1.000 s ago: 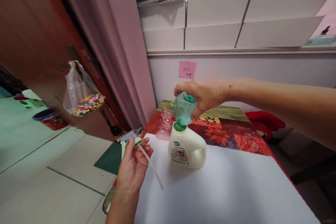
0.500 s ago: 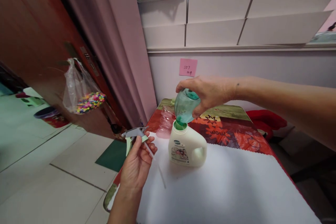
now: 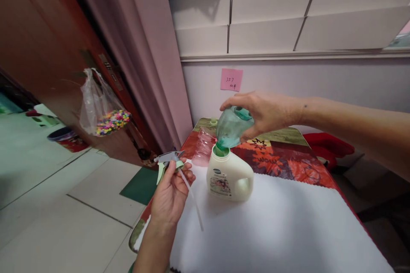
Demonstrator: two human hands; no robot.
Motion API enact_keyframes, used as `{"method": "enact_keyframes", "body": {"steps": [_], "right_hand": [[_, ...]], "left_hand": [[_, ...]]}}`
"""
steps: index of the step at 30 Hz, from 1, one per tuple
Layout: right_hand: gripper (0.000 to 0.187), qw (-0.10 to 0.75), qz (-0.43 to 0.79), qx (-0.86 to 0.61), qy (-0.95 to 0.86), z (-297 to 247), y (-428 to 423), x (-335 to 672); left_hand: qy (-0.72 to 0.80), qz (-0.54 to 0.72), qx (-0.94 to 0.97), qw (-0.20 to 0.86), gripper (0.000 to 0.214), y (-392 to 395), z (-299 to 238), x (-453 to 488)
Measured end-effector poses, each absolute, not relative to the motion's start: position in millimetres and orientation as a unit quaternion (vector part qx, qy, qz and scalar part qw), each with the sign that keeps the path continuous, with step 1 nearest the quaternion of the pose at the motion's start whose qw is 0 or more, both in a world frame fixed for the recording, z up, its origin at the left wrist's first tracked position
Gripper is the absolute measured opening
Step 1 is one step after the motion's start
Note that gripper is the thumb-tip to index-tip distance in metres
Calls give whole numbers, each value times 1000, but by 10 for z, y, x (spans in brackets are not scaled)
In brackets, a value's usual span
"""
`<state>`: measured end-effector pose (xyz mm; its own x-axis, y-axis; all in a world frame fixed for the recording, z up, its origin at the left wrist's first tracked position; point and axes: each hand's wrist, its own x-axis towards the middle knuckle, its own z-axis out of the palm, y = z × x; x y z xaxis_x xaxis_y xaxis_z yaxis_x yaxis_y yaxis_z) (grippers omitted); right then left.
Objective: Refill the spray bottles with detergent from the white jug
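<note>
My right hand is closed around a clear green plastic bottle, tipped neck-down over the open mouth of a cream detergent jug. The bottle's neck meets the jug's green-lined mouth; whether liquid flows I cannot tell. The jug stands upright on the white cloth, its handle to the right. To the left, above the table edge, my left hand pinches a grey and pale green spray trigger head. Its thin dip tube slants down to the right.
Behind the jug lies a clear pink plastic bottle, near a small pale green cap. White cloth covers the table's front. A bag of colourful pieces hangs from the door handle at left. A pink note is on the wall.
The green bottle is tilted slightly further, its base swinging right, with its neck still at the jug's mouth. The view has shifted a little. Both hands keep their hold.
</note>
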<state>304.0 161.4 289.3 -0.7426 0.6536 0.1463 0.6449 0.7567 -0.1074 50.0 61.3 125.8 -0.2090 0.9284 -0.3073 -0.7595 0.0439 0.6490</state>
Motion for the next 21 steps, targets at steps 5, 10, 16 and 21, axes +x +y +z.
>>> {"method": "enact_keyframes", "body": {"steps": [5,10,16,21], "right_hand": [[76,165,131,-408,-888,2703,1478,3332],[69,355,293,-506,-730,1978,997,3623],[78,485,425,-484,-592,872,268,3298],[76,524,518,-445,-509,595,16,2965]], "left_hand": [[350,689,139,620,29,699,1400,543],[321,754,122,559,27,912,1617,419],[290,807,110,502,24,1008,1763,421],[290,790,90,532,26,993,1781,611]]}}
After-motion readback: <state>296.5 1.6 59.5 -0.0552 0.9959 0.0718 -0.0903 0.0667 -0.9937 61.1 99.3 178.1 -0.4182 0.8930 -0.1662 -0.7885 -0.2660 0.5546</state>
